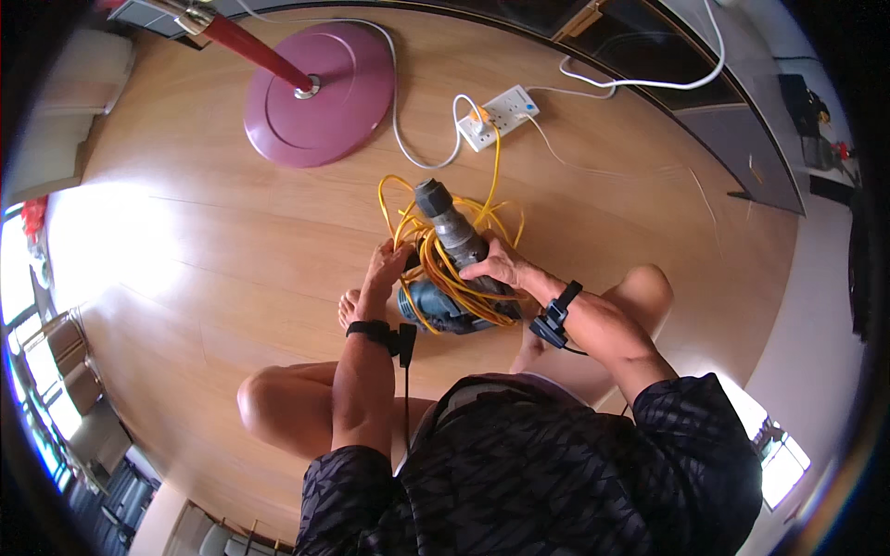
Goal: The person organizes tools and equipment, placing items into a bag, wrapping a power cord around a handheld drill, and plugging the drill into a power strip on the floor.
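A rotary hammer drill (456,233) stands tilted on the floor between my legs, its black chuck end pointing up and away to the left. Its teal motor housing (432,304) lies nearer to me. Loops of yellow power cord (445,278) are bunched around the tool. My right hand (501,263) is closed around the grey metal barrel from the right. On the left, my left hand (385,267) has its fingers closed at the yellow cord beside a dark part of the drill. The palm side of both hands is hidden.
The yellow cord runs up to a white power strip (508,118), where white cables also lead off. Left of it stands a round mauve base (320,116) with a red pole. A dark cabinet (640,60) borders the wood floor at the far side. My bent knees flank the drill.
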The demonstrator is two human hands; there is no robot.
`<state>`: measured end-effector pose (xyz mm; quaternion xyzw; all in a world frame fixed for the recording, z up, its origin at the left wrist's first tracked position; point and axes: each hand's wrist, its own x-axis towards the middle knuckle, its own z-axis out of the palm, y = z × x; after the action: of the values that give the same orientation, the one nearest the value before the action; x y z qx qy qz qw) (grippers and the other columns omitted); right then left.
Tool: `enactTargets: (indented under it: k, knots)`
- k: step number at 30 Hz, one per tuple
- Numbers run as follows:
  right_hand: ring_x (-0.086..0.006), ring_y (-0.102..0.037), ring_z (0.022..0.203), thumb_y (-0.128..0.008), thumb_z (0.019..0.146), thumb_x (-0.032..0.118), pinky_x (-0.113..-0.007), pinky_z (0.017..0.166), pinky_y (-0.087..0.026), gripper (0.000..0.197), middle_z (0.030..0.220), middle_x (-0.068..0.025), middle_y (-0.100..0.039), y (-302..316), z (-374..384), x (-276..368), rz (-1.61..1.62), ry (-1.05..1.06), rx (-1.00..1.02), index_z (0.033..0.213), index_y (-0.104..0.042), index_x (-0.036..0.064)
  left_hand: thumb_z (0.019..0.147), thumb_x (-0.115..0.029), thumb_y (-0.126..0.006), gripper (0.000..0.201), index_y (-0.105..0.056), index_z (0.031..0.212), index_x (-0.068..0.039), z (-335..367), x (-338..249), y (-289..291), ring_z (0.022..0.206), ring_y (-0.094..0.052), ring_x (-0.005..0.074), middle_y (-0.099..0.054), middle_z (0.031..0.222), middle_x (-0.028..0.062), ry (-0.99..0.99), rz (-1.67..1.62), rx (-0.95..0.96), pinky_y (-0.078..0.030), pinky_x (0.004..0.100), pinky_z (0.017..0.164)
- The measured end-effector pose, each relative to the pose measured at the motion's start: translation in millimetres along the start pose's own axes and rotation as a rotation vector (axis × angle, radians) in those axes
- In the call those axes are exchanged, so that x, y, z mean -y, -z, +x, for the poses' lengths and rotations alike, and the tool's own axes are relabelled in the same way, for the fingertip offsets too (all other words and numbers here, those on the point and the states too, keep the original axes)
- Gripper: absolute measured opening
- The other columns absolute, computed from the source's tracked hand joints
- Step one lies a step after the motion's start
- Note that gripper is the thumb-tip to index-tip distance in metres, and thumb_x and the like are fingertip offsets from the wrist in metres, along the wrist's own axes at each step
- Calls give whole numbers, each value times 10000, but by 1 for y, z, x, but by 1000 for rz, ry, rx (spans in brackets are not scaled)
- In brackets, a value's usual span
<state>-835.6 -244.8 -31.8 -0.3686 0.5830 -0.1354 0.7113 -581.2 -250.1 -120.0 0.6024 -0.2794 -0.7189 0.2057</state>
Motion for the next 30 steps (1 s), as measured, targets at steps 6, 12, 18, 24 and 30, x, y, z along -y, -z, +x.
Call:
enactTargets:
  k: [6,12,18,24,30]
  knots:
    - [-274,-575,1021,-827,586,278,-343,913,-442,733,1074,-188,-610,13,-89,45,-171,4,-221,1160,-516,-56,916,-235,-571,297,-621,1057,22,-57,-85,-45,721,-588,140,-654,768,109,-266,435,75,-474,341,649]
    - [-260,-566,1040,-874,591,232,-373,946,-426,720,1087,-156,-609,4,-219,115,63,179,-328,1160,-513,-22,861,-164,-571,238,-621,1035,-10,-190,-191,-75,690,-614,348,-636,760,197,-459,546,131,-476,415,635]
    - [-244,-569,1089,-883,620,230,-373,961,-431,753,1146,-141,-610,2,-317,153,31,259,-353,1221,-496,-5,828,-181,-641,225,-647,1020,-63,-300,-274,-105,863,-585,366,-655,828,150,-703,707,66,-465,453,763]
    - [-232,-570,1086,-887,606,213,-373,967,-434,769,1135,-134,-610,6,-333,165,36,377,-371,1236,-497,8,849,-182,-639,253,-640,1072,-63,-300,-268,-112,865,-595,364,-670,870,153,-669,710,116,-470,445,786]
    - [-350,-590,1080,-856,575,275,-395,978,-443,767,1141,-202,-596,-39,-338,176,-193,359,-507,1214,-517,20,912,-180,-572,220,-640,1086,-64,-284,-210,-75,900,-592,329,-646,909,163,-621,958,191,-472,397,804]
